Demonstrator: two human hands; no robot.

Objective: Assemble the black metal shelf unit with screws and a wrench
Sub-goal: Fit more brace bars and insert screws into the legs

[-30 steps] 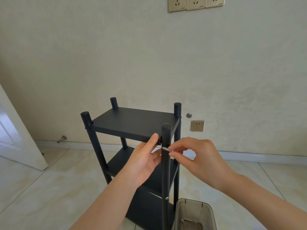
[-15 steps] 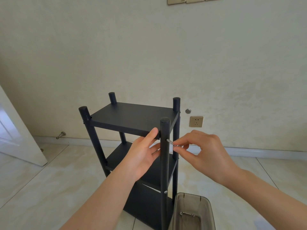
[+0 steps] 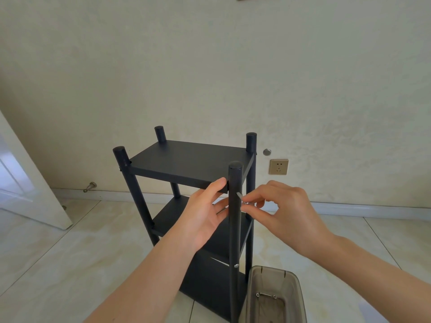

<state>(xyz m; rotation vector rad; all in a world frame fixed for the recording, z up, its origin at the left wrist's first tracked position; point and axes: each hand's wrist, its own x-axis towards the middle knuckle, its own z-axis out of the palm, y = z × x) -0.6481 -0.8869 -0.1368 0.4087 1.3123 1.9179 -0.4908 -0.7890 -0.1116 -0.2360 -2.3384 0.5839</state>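
Screw pinched in right hand grip, touching post (front one).

We identify a plain cream wall behind the work area. A gold-coloured wall socket sits low on it, with a round metal fitting just above and to its left. A white baseboard runs along the foot of the wall. We note a white door at the left, standing open, and a metal door stop fixed near the baseboard. The floor is pale glossy tile. A translucent grey bin stands on it at the lower edge.
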